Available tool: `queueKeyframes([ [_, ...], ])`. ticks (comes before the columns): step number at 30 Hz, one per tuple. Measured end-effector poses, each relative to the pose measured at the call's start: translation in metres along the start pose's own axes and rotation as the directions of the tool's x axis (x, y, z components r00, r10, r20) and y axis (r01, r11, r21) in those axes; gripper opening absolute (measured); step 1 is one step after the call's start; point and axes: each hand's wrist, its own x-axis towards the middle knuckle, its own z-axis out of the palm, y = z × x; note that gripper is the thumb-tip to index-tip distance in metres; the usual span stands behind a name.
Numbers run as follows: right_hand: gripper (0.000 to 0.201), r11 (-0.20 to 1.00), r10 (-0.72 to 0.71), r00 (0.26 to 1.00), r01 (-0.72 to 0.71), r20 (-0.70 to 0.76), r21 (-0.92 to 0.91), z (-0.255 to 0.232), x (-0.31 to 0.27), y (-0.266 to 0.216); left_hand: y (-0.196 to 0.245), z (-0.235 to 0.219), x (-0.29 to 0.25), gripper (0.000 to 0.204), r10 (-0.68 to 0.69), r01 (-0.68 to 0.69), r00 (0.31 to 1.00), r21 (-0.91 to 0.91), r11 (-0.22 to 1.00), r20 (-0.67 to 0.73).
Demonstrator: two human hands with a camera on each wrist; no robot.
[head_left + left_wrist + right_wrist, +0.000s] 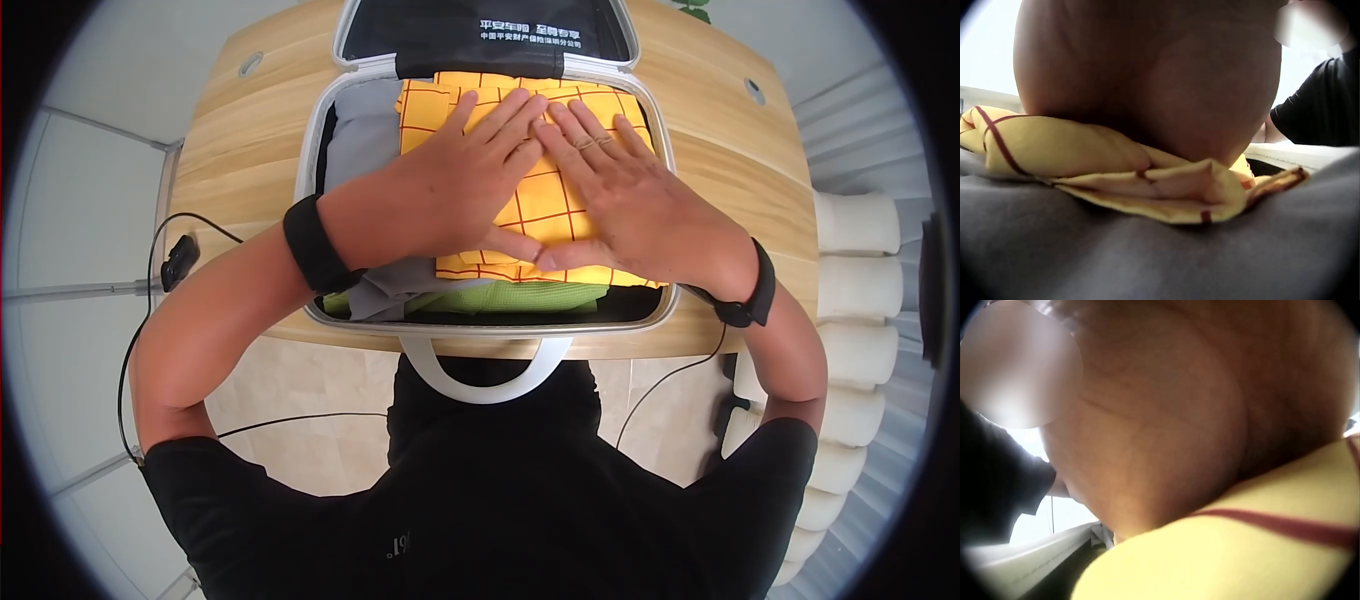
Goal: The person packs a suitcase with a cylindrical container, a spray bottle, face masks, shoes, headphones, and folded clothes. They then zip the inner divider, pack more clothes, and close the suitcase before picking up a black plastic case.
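A folded yellow cloth with a red-line check (545, 205) lies on top of the clothes in an open suitcase (312, 150). My left hand (450, 170) rests on it with fingers straight and spread, pressing down. Beside it, my right hand (640, 205) lies on the cloth in the same way, and the two hands meet at fingertips and thumbs. Grey fabric (362, 125) shows at the left of the case, and a green garment (500, 297) peeks out along the front. In the left wrist view, the palm bears on the folded yellow edge (1085, 147) above the grey fabric.
The suitcase stands on a wooden table (735, 150), its lid (480, 35) raised at the back and its white handle (490, 390) over the front edge. A black cable (140, 340) runs along the left, near a small black device (180, 262). White rolled shapes (858, 285) line the right.
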Motion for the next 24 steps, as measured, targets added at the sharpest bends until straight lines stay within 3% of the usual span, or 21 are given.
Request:
queueKeyframes([
  [1, 0.119, 0.999, 0.005, 0.998, -0.003, 0.057, -0.036, -0.001, 0.000, 0.003, 0.000, -0.003, -0.003, 0.108, -0.004, 0.004, 1.000, -0.004, 1.000, 0.002],
  [3, 0.120, 0.998, 0.021, 0.997, -0.016, 0.073, -0.064, -0.002, -0.006, 0.006, 0.000, -0.010, -0.009, 0.109, -0.085, 0.088, 0.991, -0.024, 0.996, 0.106],
  [6, 0.121, 0.993, 0.052, 0.997, -0.045, 0.064, -0.107, -0.004, -0.018, 0.012, -0.004, -0.016, -0.025, 0.109, -0.130, 0.138, 0.982, -0.046, 0.989, 0.139],
  [10, 0.123, 0.980, 0.130, 0.991, -0.123, 0.031, -0.157, 0.001, -0.029, 0.014, -0.011, -0.024, -0.040, 0.110, -0.149, 0.161, 0.973, -0.056, 0.985, 0.175],
  [15, 0.123, 0.972, 0.154, 0.988, -0.146, 0.028, -0.183, 0.002, -0.030, 0.012, -0.019, -0.037, -0.042, 0.103, -0.143, 0.200, 0.959, -0.228, 0.953, 0.244],
  [19, 0.118, 0.975, 0.199, 0.977, -0.190, 0.078, -0.113, -0.012, -0.025, 0.012, -0.015, -0.062, -0.038, 0.098, -0.108, 0.137, 0.970, -0.121, 0.983, 0.219],
  [21, 0.116, 0.978, 0.184, 0.982, -0.178, 0.045, -0.112, -0.016, -0.023, 0.017, -0.019, -0.062, -0.041, 0.100, -0.170, 0.173, 0.983, -0.043, 0.984, 0.071],
  [22, 0.115, 0.980, 0.166, 0.986, -0.164, 0.013, -0.112, -0.016, -0.023, 0.019, -0.021, -0.060, -0.044, 0.100, -0.170, 0.174, 0.983, -0.044, 0.984, 0.073],
  [24, 0.116, 0.981, 0.147, 0.988, -0.151, -0.036, -0.120, -0.001, -0.024, 0.023, -0.026, -0.052, -0.055, 0.106, -0.310, 0.312, 0.938, 0.008, 0.950, 0.155],
])
